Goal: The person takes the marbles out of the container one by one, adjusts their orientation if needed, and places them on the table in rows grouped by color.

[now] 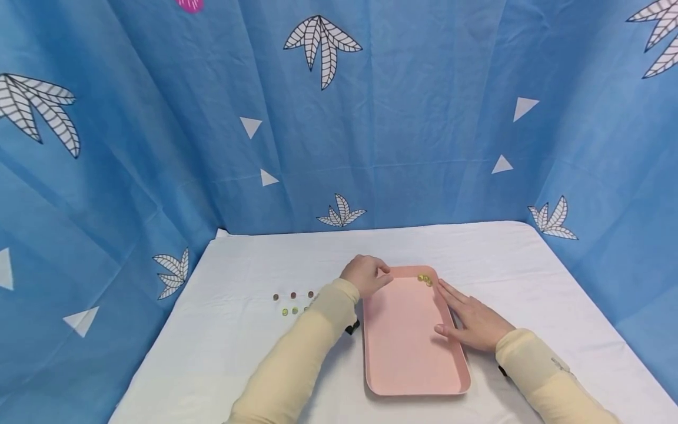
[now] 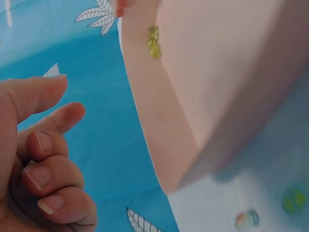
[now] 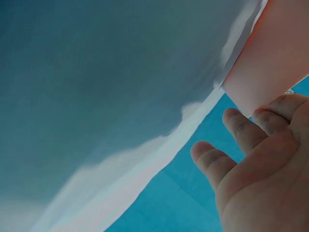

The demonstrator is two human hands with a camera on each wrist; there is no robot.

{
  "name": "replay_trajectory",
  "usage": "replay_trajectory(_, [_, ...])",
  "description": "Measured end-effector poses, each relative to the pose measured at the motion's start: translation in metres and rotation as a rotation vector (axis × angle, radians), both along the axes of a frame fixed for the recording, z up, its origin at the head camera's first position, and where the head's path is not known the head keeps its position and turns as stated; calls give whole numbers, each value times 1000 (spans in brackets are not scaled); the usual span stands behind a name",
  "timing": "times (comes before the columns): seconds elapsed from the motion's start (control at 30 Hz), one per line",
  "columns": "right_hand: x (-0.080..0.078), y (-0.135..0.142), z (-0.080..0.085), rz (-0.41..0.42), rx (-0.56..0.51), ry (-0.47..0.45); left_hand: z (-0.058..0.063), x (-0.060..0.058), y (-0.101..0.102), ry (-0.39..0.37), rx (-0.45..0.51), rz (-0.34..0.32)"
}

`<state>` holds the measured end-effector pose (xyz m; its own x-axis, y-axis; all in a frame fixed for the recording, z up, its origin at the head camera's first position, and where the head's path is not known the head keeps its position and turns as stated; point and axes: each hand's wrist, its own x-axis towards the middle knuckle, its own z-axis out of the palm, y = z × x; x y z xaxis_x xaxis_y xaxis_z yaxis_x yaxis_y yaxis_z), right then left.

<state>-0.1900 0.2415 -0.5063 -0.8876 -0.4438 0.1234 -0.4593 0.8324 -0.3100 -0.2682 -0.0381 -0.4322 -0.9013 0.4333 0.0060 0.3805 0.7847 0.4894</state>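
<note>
A pink rectangular tray [image 1: 413, 353] lies on the white table between the two hands. Three yellow-green glass marbles [image 1: 425, 279] sit together in its far right corner, and the left wrist view shows these marbles [image 2: 153, 42] against the tray wall [image 2: 159, 125]. At the far left corner is the left hand [image 1: 366, 275], thumb and index finger apart with nothing between them; its other fingers curl loosely [image 2: 55, 179]. Along the right side, the right hand [image 1: 477, 321] has its fingers stretched beside the outer wall [image 3: 265, 63] and its thumb over the rim.
Left of the tray, several small marbles lie in two rows, brownish-red marbles [image 1: 293, 295] behind and yellow-green marbles [image 1: 295, 310] in front. The left sleeve [image 1: 302, 347] covers part of the front row. A blue patterned curtain [image 1: 402, 147] surrounds the table [image 1: 212, 353].
</note>
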Motion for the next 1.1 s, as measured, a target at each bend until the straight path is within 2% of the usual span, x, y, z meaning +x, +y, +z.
replay_trajectory(0.33, [2,3,-3,-30,22,23,-7,-13,47,-41,-68,-45])
replay_trajectory(0.47, [2,3,-2,-33,31,43,-14,-18,63,-78,-98,-59])
replay_trajectory(0.57, [1,2,-1,-23,32,58,-19,-20,72,-71,-114,-86])
replay_trajectory(0.83, [0,0,-1,4,25,69,-30,-24,89,-40,-143,-135])
replay_trajectory(1.1, [-2,0,-1,2,36,57,-45,-32,96,-68,-159,-118])
